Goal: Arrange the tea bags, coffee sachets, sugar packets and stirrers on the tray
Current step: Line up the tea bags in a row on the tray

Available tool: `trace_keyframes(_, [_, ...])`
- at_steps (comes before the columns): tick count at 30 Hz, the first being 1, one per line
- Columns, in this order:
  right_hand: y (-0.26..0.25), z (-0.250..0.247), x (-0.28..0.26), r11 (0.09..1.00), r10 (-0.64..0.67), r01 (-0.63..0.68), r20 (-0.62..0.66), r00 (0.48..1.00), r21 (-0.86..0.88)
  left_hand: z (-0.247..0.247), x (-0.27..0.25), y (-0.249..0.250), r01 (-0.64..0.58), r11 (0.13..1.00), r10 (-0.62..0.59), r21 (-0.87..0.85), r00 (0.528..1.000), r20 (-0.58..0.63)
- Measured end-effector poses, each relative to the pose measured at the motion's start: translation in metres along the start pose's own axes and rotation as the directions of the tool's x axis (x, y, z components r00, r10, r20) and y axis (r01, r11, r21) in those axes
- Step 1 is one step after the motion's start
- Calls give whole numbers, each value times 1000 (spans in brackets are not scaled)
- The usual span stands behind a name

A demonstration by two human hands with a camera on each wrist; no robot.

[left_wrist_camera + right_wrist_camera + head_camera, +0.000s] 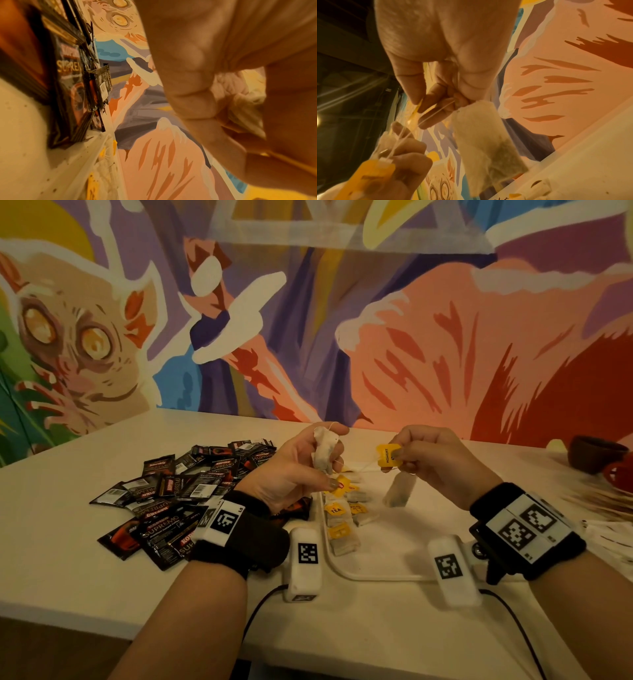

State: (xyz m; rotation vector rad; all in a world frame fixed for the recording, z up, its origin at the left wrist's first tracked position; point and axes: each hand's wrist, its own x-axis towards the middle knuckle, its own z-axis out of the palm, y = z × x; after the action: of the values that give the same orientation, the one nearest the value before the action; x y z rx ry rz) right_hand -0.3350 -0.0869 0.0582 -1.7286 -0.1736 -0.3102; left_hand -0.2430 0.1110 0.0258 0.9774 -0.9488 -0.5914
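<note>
Two tea bags are up off the table, one in each of my hands. My left hand (297,470) curls its fingers round a crumpled white tea bag (323,453), held upright against my palm with its long axis running top to bottom, and its thumb and forefinger pinch a yellow tag with a red mark (342,485) just below. My right hand (435,463) pinches a yellow tag that reads "MOMENT" (388,456) sideways, the letters running up the tag. Below those fingers a second tea bag (399,489) hangs lengthwise down, clear of the tray (376,576). Thin white strings run between my two hands; the right wrist view shows them taut from my fingers toward the left hand's tag.

On the tray beneath my hands lie more tea bags (342,529) in a row, one yellow tag reading "TEA". Left of the tray, on the white table (68,559), sits a loose heap of black coffee sachets (164,498) printed "KOPIKO" and "SUPREMO". At the far right a dark cup (594,453) stands on the table, well apart from my grip.
</note>
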Motion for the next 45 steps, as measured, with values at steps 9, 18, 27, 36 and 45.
trace_keyframes(9, [-3,-1,0,778,-98,181,169,981,-602,-1,3,1,-44,988,24,-147,991,-133])
trace_keyframes(18, [-9,9,5,486,-197,233,154,968,-843,2,3,0,23,985,-44,-169,992,-121])
trace_keyframes(27, [-12,17,5,418,-231,83,-18,973,-905,4,3,2,78,985,-94,-156,991,-97])
trace_keyframes(36, [-14,22,2,513,-269,35,-122,955,-858,9,1,2,157,978,-166,-133,985,-55])
trace_keyframes(45, [-11,19,3,521,-273,19,-145,951,-853,8,4,0,144,980,-166,-136,973,-163])
